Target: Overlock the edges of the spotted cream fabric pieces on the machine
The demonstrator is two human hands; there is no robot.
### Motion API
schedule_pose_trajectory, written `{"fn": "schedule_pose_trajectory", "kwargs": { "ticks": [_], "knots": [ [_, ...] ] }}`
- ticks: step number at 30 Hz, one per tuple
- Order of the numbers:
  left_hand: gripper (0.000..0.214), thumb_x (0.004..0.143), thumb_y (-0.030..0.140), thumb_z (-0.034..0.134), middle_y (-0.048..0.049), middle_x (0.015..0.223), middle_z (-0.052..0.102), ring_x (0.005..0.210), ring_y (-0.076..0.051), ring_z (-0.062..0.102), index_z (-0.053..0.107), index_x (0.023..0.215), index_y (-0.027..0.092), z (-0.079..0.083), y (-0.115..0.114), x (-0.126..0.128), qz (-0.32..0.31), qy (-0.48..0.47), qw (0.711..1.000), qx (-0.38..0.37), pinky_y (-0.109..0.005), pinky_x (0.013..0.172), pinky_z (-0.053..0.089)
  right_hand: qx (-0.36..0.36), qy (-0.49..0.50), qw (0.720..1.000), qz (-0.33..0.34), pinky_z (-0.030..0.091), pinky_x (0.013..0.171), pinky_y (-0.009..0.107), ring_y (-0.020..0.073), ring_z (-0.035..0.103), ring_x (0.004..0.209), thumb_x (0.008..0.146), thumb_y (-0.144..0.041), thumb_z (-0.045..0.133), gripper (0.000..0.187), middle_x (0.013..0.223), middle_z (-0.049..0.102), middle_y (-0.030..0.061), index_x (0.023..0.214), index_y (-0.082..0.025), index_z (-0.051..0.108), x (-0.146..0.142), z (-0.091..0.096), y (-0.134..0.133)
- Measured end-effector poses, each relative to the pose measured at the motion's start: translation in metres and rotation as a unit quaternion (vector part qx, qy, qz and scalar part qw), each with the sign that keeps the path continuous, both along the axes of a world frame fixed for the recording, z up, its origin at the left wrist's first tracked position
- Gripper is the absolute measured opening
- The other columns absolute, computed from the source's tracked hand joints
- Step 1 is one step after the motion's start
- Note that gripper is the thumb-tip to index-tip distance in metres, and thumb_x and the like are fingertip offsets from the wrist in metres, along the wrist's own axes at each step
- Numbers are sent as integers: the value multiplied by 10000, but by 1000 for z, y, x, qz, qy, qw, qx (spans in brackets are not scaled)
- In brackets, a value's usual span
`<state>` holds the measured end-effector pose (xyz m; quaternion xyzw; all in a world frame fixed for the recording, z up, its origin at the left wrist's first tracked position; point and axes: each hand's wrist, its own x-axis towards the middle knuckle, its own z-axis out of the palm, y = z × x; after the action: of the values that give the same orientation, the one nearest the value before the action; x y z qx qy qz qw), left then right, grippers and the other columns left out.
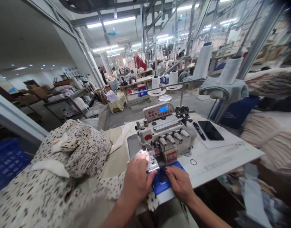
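An overlock sewing machine [163,136] with a lit blue display stands on the white table [214,166]. My left hand [136,174] is at its needle area, fingers closed on cream fabric with black spots [112,186]. The fabric runs left from under this hand, and a piece hangs below it. My right hand [180,182] is at the machine's front, over a blue plate [161,183]. Its fingers are curled with thumb and forefinger together; whatever they hold is hidden.
A large spotted fabric heap [86,152] fills the left side. A phone [210,130], a black marker [199,131] and a black ring [193,162] lie right of the machine. Thread cones [202,61] stand behind. Folded fabric stacks [271,133] are at far right, a blue basket [10,164] at left.
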<state>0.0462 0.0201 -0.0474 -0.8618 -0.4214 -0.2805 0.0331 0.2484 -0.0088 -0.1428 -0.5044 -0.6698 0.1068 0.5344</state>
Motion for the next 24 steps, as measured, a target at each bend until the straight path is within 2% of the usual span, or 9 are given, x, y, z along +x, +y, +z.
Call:
{"fn": "schedule_pose_trajectory", "kwargs": {
  "ticks": [3,6,11,14,16,18,21,24],
  "knots": [
    [198,921,297,604,-131,1199,637,1162,-280,573,537,1071,186,9,19,-9,-7,-22,998,-55,-471,999,485,-1,9,1000,6,524,677,277,188,694,714,999,-278,478,260,791,727,54,947,-176,712,0,-2,0],
    [113,918,228,574,-109,1151,660,1122,-264,596,559,1025,194,11,26,-18,1,-34,997,-72,-465,980,490,-8,16,1000,12,518,669,280,191,685,719,1002,-286,468,259,798,718,54,943,-186,700,0,-3,0],
    [238,952,132,456,-93,1164,662,1107,-243,600,584,1135,214,4,11,-28,27,-39,998,-46,-438,954,499,-24,34,998,49,497,635,271,181,644,683,999,-351,465,249,764,674,28,911,-202,643,2,0,-1],
    [268,927,119,489,-108,1214,630,1105,-254,584,591,1159,205,6,3,-30,55,-41,997,-21,-447,971,493,-34,34,997,65,433,540,251,154,540,566,970,-448,501,301,647,552,-21,783,-217,547,2,-1,0],
    [257,913,129,517,-99,1155,636,1044,-251,595,605,1142,206,12,-1,-30,78,-26,996,-34,-431,923,507,-39,27,997,59,393,515,245,140,478,533,962,-470,515,344,611,478,-42,721,-227,480,2,-2,1],
    [217,911,140,522,-68,1008,645,920,-226,614,627,1086,214,17,-7,-28,86,-6,994,-71,-375,820,522,-48,16,997,62,378,526,245,136,464,542,984,-443,491,363,610,459,-43,694,-227,451,1,-4,2],
    [153,900,151,540,-36,895,631,806,-195,620,642,988,223,20,-20,-16,68,3,991,-118,-316,719,507,-59,18,994,92,402,570,253,146,500,595,1018,-392,436,349,658,497,-21,715,-221,473,-1,-5,3],
    [142,883,148,567,-25,898,648,821,-191,636,639,976,229,10,-31,6,13,-4,990,-140,-304,735,514,-64,44,987,142,462,644,267,164,562,678,1037,-350,390,316,746,574,14,795,-214,541,-2,-3,2]
  ]
}}
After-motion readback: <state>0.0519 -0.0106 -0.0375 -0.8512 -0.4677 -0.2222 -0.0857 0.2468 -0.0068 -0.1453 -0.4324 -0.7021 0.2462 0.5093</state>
